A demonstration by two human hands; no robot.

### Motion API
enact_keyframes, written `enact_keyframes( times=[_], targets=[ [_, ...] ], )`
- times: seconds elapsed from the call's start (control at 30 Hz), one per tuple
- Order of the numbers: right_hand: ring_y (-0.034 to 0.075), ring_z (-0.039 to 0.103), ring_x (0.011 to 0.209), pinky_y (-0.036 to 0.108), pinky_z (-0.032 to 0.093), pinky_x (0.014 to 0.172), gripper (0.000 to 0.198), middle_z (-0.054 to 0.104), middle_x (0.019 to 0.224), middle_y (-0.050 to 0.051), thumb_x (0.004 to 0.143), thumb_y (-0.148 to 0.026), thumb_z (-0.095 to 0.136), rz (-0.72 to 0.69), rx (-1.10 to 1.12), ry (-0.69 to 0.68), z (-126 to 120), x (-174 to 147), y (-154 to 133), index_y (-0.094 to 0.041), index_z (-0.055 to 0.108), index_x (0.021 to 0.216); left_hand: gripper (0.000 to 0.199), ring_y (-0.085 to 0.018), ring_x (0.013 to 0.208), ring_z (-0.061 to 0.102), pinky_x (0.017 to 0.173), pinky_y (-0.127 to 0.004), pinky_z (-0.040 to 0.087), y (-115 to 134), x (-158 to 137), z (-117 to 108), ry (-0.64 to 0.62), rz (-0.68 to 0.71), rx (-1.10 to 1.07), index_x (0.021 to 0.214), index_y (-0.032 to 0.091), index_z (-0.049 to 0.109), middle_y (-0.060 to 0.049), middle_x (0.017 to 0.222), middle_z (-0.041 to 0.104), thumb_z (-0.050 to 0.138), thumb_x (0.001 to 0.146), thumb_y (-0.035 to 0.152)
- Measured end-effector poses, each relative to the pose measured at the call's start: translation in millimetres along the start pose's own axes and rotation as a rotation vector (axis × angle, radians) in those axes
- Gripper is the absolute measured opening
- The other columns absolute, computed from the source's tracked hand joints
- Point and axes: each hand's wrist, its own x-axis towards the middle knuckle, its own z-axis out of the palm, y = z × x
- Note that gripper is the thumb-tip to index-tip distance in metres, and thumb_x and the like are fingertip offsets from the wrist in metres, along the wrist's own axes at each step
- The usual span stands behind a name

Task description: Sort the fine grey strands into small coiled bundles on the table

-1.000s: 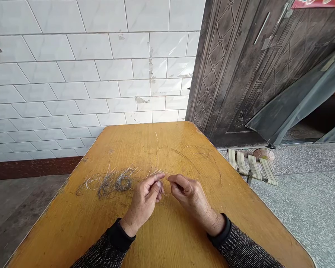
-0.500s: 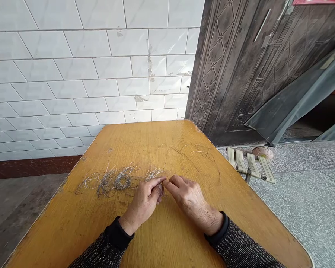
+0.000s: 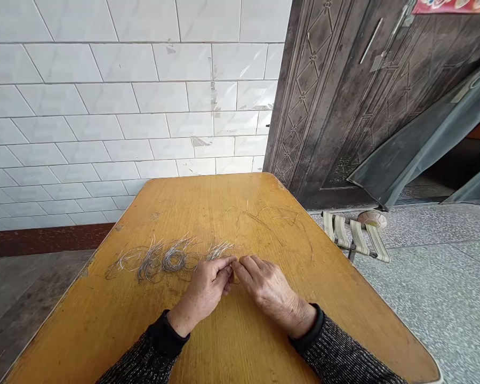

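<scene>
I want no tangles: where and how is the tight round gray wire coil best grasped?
Probably by the rim nearest the person: pinch the round coil there from above, since it forms a compact ring, while loose ends fan out from its far side and other wire crowds both flanks.

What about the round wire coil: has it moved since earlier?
No: against the table's far edge, the round wire coil hasn't shifted either way.
</scene>
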Motion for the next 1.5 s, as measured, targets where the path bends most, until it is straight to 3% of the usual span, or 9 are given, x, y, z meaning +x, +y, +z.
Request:
enact_keyframes(
  times=[0.23,0.4,0.6,0.73,0.83,0.97,1.13,1.23,1.5],
  targets=[
    [0.016,0.054,0.063,0.026,0.041,0.053,0.02,0.058,0.072,0.006,0.09,-0.011,0.03,0.062,0.146,-0.004,-6,1,-1,-0.013,0.05,0.09,0.031,-0.012,0.046,0.041,0.048,-0.024,0.032,1,-1,0,-0.03,-0.041,0.094,0.057,0.019,0.052,0.002,0.049,0.044,0.044,0.084,0.033],
    [0.013,0.054,0.061,0.023,0.041,0.053,0.016,0.057,0.071,0.003,0.091,-0.013,0.032,0.146,0.318,0.032,-1,-2,0,-0.017,0.046,0.086,0.029,-0.011,0.046,0.043,0.048,-0.024,0.034,-1,-2,-1,-0.071,-0.051,0.118,0.059,0.019,0.051,0.002,0.05,0.045,0.042,0.084,0.031],
    [0.009,0.053,0.054,0.02,0.041,0.052,0.016,0.055,0.062,-0.002,0.089,-0.019,0.037,0.408,0.647,0.1,6,0,2,-0.021,0.041,0.073,0.025,-0.01,0.047,0.047,0.047,-0.024,0.038,2,-3,0,-0.149,-0.178,-0.033,0.064,0.015,0.055,0.001,0.058,0.051,0.046,0.081,0.031],
    [0.009,0.05,0.049,0.02,0.038,0.047,0.012,0.054,0.06,-0.003,0.084,-0.029,0.046,0.617,0.803,0.142,1,6,3,-0.02,0.044,0.077,0.024,-0.011,0.052,0.052,0.046,-0.022,0.038,4,1,-4,0.014,-0.205,-0.072,0.072,0.013,0.059,-0.001,0.063,0.055,0.047,0.08,0.032],
    [0.009,0.048,0.049,0.02,0.037,0.045,0.014,0.054,0.062,-0.002,0.08,-0.033,0.052,0.631,0.937,0.086,0,7,4,-0.019,0.048,0.081,0.026,-0.013,0.057,0.055,0.047,-0.022,0.037,2,2,-8,0.083,-0.159,0.002,0.082,0.013,0.063,-0.002,0.067,0.058,0.045,0.082,0.032],
    [0.008,0.042,0.048,0.02,0.034,0.046,0.013,0.048,0.057,-0.004,0.078,-0.028,0.052,0.662,1.046,0.023,5,7,3,-0.019,0.048,0.07,0.027,-0.014,0.062,0.055,0.048,-0.022,0.039,-3,2,-7,0.089,-0.095,0.055,0.082,0.014,0.067,-0.004,0.069,0.061,0.048,0.081,0.034],
    [0.007,0.037,0.045,0.02,0.03,0.042,0.017,0.042,0.052,-0.006,0.073,-0.029,0.054,0.81,1.209,0.031,8,9,3,-0.019,0.044,0.064,0.029,-0.012,0.062,0.051,0.051,-0.022,0.04,-2,3,-6,0.195,-0.143,-0.076,0.097,0.015,0.067,-0.003,0.071,0.062,0.059,0.074,0.031],
    [0.007,0.039,0.044,0.02,0.03,0.042,0.018,0.044,0.052,-0.005,0.071,-0.03,0.056,0.838,1.273,0.04,8,10,3,-0.019,0.044,0.063,0.025,-0.011,0.056,0.049,0.047,-0.021,0.036,1,4,-8,0.207,-0.196,-0.143,0.089,0.012,0.068,-0.002,0.063,0.059,0.062,0.072,0.029],
    [0.007,0.039,0.045,0.02,0.031,0.043,0.018,0.045,0.053,-0.005,0.077,-0.032,0.054,0.815,1.296,0.019,8,7,6,-0.018,0.05,0.067,0.019,-0.004,0.05,0.045,0.042,-0.017,0.025,-2,4,-14,0.003,-0.376,-0.577,0.069,0.012,0.065,-0.001,0.069,0.058,0.072,0.064,0.029]
  ],
)
